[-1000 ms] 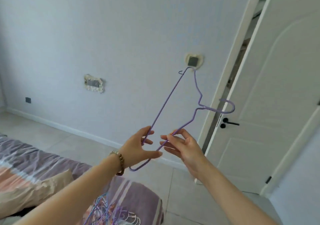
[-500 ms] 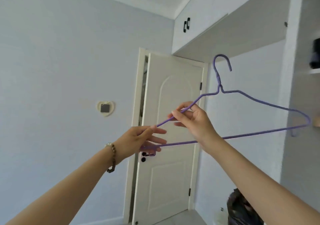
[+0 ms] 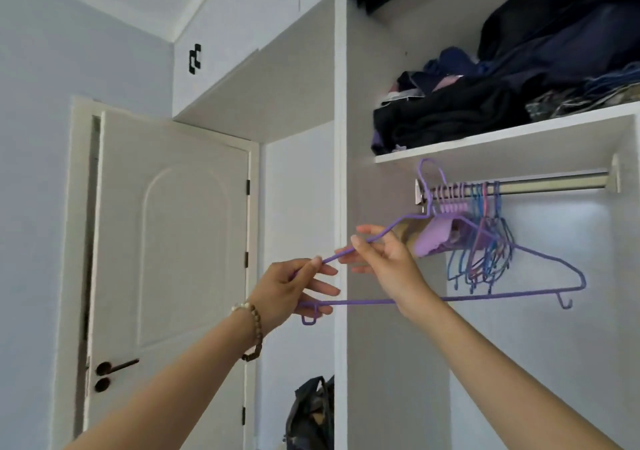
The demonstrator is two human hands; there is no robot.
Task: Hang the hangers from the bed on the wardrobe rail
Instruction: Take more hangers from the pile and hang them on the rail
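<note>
Both hands pinch purple hanger (image 3: 502,295) by left shoulder wire: left hand (image 3: 287,290) near corner, right hand (image 3: 384,262) higher. Its hook sits at rail (image 3: 540,185) left end, beside hung hangers (image 3: 485,242). Risk: hook snags neighbours or misses rail; light fingertip pinch lets hanger swing.

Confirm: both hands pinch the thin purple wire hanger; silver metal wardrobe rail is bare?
Not bare: head view shows the silver metal wardrobe rail carrying bunched coloured hangers. Left hand and right hand do pinch the thin purple wire hanger.

One held hanger (image 3: 485,298), one rail (image 3: 554,183), one door (image 3: 180,242)
</note>
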